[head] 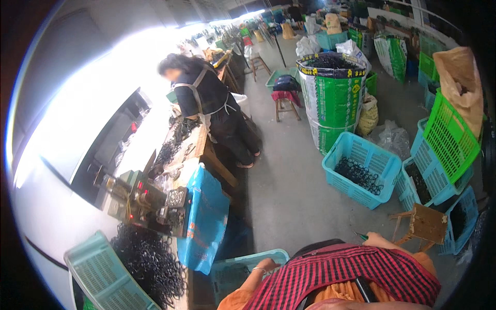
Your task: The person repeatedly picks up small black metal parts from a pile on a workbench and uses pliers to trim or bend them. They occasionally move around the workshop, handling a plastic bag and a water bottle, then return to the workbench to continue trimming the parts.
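Observation:
My left hand (267,265) is low in the view, over the rim of a light blue plastic crate (232,267); its fingers are partly hidden, and whether it grips the rim cannot be told. In my right hand (374,239), at the other side of my checked apron (333,271), is a small green-handled tool (363,235) with a thin metal tip, its exact kind unclear. A large heap of black ring-shaped parts (147,263) lies on the bench at the left, beside a bench machine (143,197) with red lights.
A person (209,93) in a dark top leans over the bench farther along. Right of the aisle stand a blue crate (360,170) holding black rings, a tall green-and-white woven sack (333,100), a wooden stool (428,223) and stacked crates (451,135). A blue sheet (205,221) hangs off the bench.

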`<act>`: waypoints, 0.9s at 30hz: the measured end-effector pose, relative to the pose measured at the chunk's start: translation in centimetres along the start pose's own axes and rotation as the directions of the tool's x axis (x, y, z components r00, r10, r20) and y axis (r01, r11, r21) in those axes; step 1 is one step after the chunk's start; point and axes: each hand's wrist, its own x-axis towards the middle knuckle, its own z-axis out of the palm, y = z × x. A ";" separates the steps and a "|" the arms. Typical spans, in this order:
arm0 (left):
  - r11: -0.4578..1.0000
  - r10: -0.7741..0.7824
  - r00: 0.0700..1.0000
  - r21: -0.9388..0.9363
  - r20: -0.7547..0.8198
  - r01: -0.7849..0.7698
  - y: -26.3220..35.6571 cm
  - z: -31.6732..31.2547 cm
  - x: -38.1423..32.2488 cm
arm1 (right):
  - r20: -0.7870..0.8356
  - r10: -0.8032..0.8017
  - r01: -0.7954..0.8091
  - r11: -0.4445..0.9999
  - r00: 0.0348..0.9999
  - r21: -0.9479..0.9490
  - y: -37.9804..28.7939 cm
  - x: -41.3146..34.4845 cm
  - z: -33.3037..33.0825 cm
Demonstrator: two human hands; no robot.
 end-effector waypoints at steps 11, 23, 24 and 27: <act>0.858 -0.063 0.969 -0.482 0.239 0.175 13.9 -17.6 23.8 | -0.038 -0.164 0.168 0.956 0.986 0.241 -12.2 32.2 -14.1; 0.599 -0.352 0.931 -0.742 0.091 0.299 19.5 -41.4 46.1 | 0.402 -0.439 0.467 0.884 0.803 0.032 -26.3 66.5 -30.8; 0.572 -0.364 0.924 -0.755 0.116 0.320 19.2 -43.2 48.3 | 0.407 -0.418 0.455 0.891 0.812 0.007 -28.6 68.3 -32.1; 0.534 -0.351 0.911 -0.753 0.216 0.384 18.8 -49.8 57.1 | 0.392 -0.387 0.427 0.904 0.835 -0.016 -34.5 74.1 -36.0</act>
